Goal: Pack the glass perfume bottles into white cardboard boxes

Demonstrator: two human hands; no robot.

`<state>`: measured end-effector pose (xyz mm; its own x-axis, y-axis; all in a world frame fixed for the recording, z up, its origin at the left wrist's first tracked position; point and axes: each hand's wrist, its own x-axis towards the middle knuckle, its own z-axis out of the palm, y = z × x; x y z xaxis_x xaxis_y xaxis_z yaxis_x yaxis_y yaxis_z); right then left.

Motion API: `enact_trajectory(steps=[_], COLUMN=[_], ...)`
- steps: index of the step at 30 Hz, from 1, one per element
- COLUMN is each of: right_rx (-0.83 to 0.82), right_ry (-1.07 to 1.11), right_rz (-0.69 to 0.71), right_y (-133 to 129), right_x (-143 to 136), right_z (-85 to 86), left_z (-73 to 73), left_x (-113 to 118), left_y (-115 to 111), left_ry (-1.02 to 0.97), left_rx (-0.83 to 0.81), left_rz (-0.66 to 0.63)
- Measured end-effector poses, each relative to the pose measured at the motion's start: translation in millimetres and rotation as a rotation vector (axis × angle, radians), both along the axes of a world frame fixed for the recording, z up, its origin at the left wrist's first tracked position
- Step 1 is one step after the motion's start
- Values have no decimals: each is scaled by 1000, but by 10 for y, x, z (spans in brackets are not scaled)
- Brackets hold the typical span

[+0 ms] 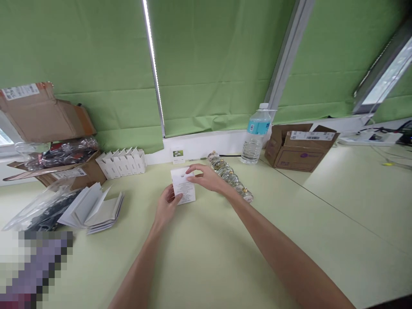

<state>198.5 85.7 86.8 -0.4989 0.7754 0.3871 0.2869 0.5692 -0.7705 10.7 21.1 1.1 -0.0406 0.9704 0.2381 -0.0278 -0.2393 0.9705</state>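
A small flat white box (186,191) with fine printing and a small hole near its top stands tilted over the table, in front of me. My left hand (167,201) grips its lower left edge, with the thumb on the printed face. At the upper right, the thumb and index finger of my right hand (206,177) are closed on the box's top edge. Just right of that hand lies a row of clear, shiny round items with gold-coloured bits (229,175), partly behind my right forearm. Their exact kind is unclear.
Several white boxes (122,164) stand in a row at the back left, near stacked cardboard boxes (48,113). Folded white cartons (103,210) lie at left. A small picture card (178,154), a water bottle (254,139) and an open cardboard box (298,152) stand along the back.
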Motion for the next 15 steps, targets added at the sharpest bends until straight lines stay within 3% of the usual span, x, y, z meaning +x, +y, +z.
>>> enact_trajectory(steps=[4, 9, 15], right_rx=[93, 135, 179], right_ry=[-142, -136, 173], right_rz=[-27, -43, -130], right_y=[8, 11, -222], right_x=[-8, -5, 24], right_z=[-11, 41, 435], left_z=[-1, -1, 28], left_x=[11, 10, 24], left_y=[-11, -1, -33], left_ry=[21, 47, 71], left_rx=[26, 31, 35], left_rz=[-3, -24, -26])
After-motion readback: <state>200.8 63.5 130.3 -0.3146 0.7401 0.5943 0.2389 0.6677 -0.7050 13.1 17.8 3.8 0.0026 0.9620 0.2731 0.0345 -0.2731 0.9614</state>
